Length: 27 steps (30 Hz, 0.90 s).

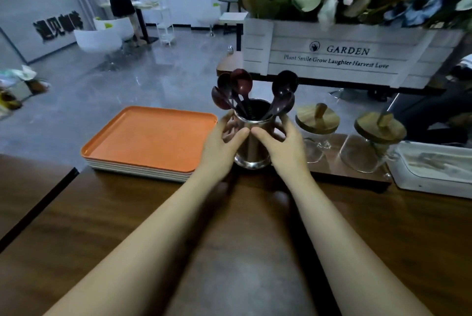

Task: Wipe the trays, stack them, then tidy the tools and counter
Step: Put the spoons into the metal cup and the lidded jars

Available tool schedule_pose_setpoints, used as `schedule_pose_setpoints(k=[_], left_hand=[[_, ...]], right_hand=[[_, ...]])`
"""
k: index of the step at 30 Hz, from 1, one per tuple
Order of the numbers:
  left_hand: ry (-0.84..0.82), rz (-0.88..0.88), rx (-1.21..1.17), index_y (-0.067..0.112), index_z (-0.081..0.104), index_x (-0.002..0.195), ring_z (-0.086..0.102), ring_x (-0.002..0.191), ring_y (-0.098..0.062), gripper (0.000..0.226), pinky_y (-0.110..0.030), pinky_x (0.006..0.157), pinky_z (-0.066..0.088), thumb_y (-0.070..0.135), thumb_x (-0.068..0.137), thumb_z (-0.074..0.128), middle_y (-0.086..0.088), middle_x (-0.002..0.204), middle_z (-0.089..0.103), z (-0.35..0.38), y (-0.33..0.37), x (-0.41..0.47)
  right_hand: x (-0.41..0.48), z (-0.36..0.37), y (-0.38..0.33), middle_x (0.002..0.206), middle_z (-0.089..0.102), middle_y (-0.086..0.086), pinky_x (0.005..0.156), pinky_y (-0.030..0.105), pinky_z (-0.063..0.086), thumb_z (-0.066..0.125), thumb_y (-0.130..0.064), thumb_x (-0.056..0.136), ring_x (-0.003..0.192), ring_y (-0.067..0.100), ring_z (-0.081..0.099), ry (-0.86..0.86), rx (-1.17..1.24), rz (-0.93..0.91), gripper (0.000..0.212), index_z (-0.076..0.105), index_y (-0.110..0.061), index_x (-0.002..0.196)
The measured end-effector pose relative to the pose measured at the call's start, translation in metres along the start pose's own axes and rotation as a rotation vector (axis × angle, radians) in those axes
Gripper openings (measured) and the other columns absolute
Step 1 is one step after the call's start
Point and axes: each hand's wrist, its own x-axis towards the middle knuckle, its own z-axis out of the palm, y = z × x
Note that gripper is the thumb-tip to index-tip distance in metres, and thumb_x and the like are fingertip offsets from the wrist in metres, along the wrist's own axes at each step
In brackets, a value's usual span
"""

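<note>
The trays [150,137] sit in a neat stack at the far edge of the counter [229,239], on the left. They look close to that edge, so a bump from an arm could push them off.

Just right of them, the left hand [219,147] and the right hand [283,144] both curl their fingers round the cup [252,154]. There is one hand on each side, and the thumbs almost meet in front. The cup stands near the far edge, between the trays and the jars. The spoons [240,86] in it lean out all round. If the cup tips or moves fast, they could spill out. The cup looks slick, so it could slip. The first jar [318,132] is just beside the right hand. A push that way could knock it, and glass breaks.

The top tray is orange and flat, with round corners and a low rim. It looks like smooth plastic. The trays under it show pale edges. The counter is dark brown wood with lines in it, a bit shiny. The cup is round, bright metal, like a mirror. The spoons are dark red-brown, with round heads up and thin handles down. Both jars are clear glass with round wooden lids. The second jar [378,142] stands further right. At the right edge is a white box [434,175] with round corners.
</note>
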Motion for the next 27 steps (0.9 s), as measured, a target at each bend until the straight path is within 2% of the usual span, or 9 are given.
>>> schedule_pose_setpoints(k=[8, 11, 13, 15, 17, 20, 22, 24, 27], left_hand=[[-0.007, -0.005, -0.013, 0.063, 0.050, 0.127, 0.063, 0.123, -0.015, 0.049, -0.049, 0.108, 0.050, 0.047, 0.086, 0.069, 0.006, 0.133, 0.065, -0.004, -0.008, 0.022], [-0.047, 0.022, 0.050, 0.059, 0.045, 0.134, 0.060, 0.126, -0.008, 0.053, -0.044, 0.111, 0.047, 0.033, 0.095, 0.068, 0.012, 0.135, 0.062, -0.004, -0.009, 0.019], [-0.058, 0.017, 0.092, 0.047, 0.040, 0.144, 0.056, 0.128, -0.005, 0.058, -0.039, 0.113, 0.045, 0.024, 0.098, 0.067, 0.016, 0.139, 0.057, -0.004, -0.007, 0.012], [0.073, -0.032, 0.178, 0.030, 0.046, 0.146, 0.059, 0.117, -0.002, 0.052, -0.039, 0.107, 0.049, 0.029, 0.098, 0.066, 0.010, 0.135, 0.060, -0.003, -0.006, -0.004], [0.240, 0.028, 0.299, 0.024, 0.060, 0.121, 0.061, 0.088, -0.001, 0.023, -0.042, 0.090, 0.053, 0.029, 0.098, 0.064, 0.008, 0.103, 0.068, 0.002, -0.009, -0.032], [0.141, 0.210, 0.367, 0.027, 0.064, 0.103, 0.062, 0.081, -0.007, 0.006, -0.029, 0.075, 0.052, 0.023, 0.099, 0.063, 0.007, 0.085, 0.067, 0.035, -0.003, -0.072], [-0.018, 0.203, 0.272, 0.029, 0.061, 0.128, 0.062, 0.106, 0.003, 0.028, -0.015, 0.090, 0.048, 0.032, 0.100, 0.061, 0.013, 0.115, 0.069, 0.064, 0.002, -0.071], [-0.157, 0.142, 0.180, 0.034, 0.032, 0.156, 0.037, 0.142, 0.004, 0.061, -0.017, 0.114, 0.032, 0.049, 0.101, 0.053, 0.020, 0.156, 0.039, 0.093, 0.012, -0.057], [-0.238, -0.006, 0.055, 0.034, 0.002, 0.162, 0.010, 0.154, -0.003, 0.069, -0.021, 0.117, 0.011, 0.055, 0.106, 0.036, 0.019, 0.167, 0.007, 0.127, 0.024, -0.037]], right_hand=[[0.021, 0.012, 0.011, 0.119, 0.068, -0.016, 0.099, 0.044, 0.054, 0.077, -0.053, 0.077, 0.112, 0.007, 0.065, 0.043, -0.053, 0.031, 0.057, 0.053, -0.053, 0.129], [0.018, 0.012, 0.011, 0.134, 0.062, -0.015, 0.107, 0.043, 0.048, 0.076, -0.060, 0.074, 0.125, 0.009, 0.057, 0.021, -0.085, 0.054, 0.069, 0.043, -0.063, 0.135], [0.007, 0.008, 0.009, 0.153, 0.046, -0.011, 0.114, 0.039, 0.040, 0.077, -0.057, 0.079, 0.138, 0.010, 0.044, -0.018, -0.129, 0.099, 0.089, 0.029, -0.046, 0.154], [-0.014, -0.006, 0.005, 0.150, 0.047, -0.014, 0.113, 0.032, 0.041, 0.075, -0.046, 0.086, 0.137, 0.005, 0.045, -0.020, -0.120, 0.097, 0.077, 0.039, -0.032, 0.153], [-0.042, -0.027, 0.002, 0.127, 0.065, -0.018, 0.101, 0.025, 0.051, 0.071, -0.039, 0.091, 0.118, -0.002, 0.059, 0.115, -0.124, 0.016, 0.045, 0.062, -0.028, 0.134], [-0.069, -0.061, 0.004, 0.101, 0.070, -0.016, 0.083, 0.022, 0.057, 0.066, -0.037, 0.095, 0.097, -0.002, 0.065, 0.437, -0.164, -0.052, 0.026, 0.068, -0.026, 0.118], [-0.069, -0.076, 0.010, 0.110, 0.067, -0.014, 0.085, 0.020, 0.056, 0.066, -0.041, 0.095, 0.102, -0.005, 0.063, 0.508, -0.176, 0.003, 0.037, 0.061, -0.026, 0.128], [-0.060, -0.083, 0.016, 0.135, 0.059, -0.009, 0.096, 0.020, 0.050, 0.066, -0.045, 0.094, 0.119, -0.005, 0.056, 0.446, -0.165, 0.052, 0.054, 0.050, -0.029, 0.143], [-0.040, -0.084, 0.025, 0.158, 0.037, -0.008, 0.110, 0.026, 0.040, 0.066, -0.040, 0.095, 0.140, 0.005, 0.038, 0.311, -0.077, 0.100, 0.072, 0.031, -0.027, 0.156]])
